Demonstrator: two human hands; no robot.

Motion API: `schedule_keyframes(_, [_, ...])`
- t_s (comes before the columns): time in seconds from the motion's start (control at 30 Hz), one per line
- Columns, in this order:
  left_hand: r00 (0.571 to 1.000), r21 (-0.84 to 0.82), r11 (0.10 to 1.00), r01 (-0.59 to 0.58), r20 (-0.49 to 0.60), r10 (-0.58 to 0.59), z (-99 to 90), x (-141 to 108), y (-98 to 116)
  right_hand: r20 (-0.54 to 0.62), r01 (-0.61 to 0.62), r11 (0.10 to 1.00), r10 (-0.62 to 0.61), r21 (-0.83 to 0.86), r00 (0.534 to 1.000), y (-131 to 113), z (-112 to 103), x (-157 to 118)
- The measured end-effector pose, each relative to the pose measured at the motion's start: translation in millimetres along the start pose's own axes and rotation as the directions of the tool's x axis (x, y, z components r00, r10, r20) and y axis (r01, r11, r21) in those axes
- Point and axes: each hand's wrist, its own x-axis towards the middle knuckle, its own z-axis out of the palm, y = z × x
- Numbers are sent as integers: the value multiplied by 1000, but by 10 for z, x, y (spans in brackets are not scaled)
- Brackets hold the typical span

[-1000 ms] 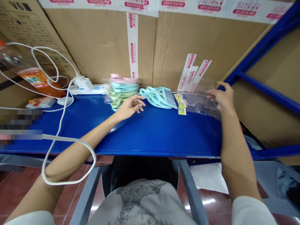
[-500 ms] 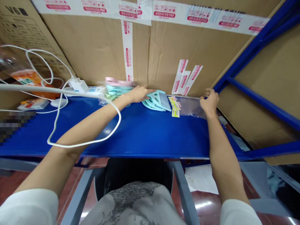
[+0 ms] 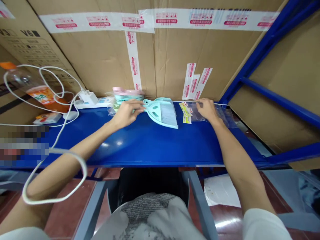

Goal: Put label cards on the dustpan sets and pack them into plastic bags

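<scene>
In my left hand (image 3: 128,112) is the handle end of a small light-blue dustpan with a brush (image 3: 162,111) nested in it, its bristles toward the right, above the blue tabletop. My right hand (image 3: 208,109) is at the back of the table over clear plastic bags (image 3: 225,115), its fingers bent and pinched at the upper edge of a bag. Beside those fingers lie yellow-and-white header cards (image 3: 185,112). Behind my left hand is a pile of pink and light-blue plastic pieces (image 3: 127,93), partly in clear wrap.
A tall cardboard box (image 3: 105,56) stands against the back of the blue table (image 3: 150,146). At the left are an orange drink bottle (image 3: 42,95), a power strip (image 3: 100,102) and a white cable (image 3: 57,143) looping over my left forearm. A blue frame (image 3: 277,103) bounds the right.
My left hand has moved left and toward me, lifting one dustpan and brush from the back. My right hand has slid left along the plastic bags toward the header cards.
</scene>
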Motion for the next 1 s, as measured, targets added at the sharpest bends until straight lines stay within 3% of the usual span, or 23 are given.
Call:
schedule_keyframes(0.17, [996, -53, 995, 83, -32, -84, 18, -797, 190, 71, 146, 976, -136, -161, 988, -528, 114, -35])
schedule_keyframes(0.3, [995, -51, 995, 84, -45, -86, -14, -1154, 238, 145, 61, 948, -16, -313, 989, -879, 219, -59])
schedule_keyframes(0.5, [986, 110, 980, 167, -34, -165, -36, -1501, 436, 191, -55, 932, 131, -357, 973, -967, 276, -50])
schedule_keyframes(0.6, [987, 244, 960, 137, 52, -155, -54, -1468, 559, 160, -93, 933, 157, -348, 975, -963, 270, -54])
schedule_keyframes(0.73, [981, 252, 954, 163, 62, -184, -209, -1069, 657, 182, -117, 924, 194, -364, 964, -957, 278, -51])
schedule_keyframes(0.8, [981, 176, 970, 170, 65, -183, -412, -852, 727, 194, -108, 920, 192, -376, 962, -962, 291, -50])
schedule_keyframes(0.87, [982, 21, 992, 128, 136, -130, -702, -761, 824, 195, -98, 918, 184, -384, 963, -978, 305, -55])
schedule_keyframes(1.0, [963, -215, 975, 53, 268, 7, -1222, -1033, 968, 183, -94, 921, 174, -377, 968, -1020, 314, -64])
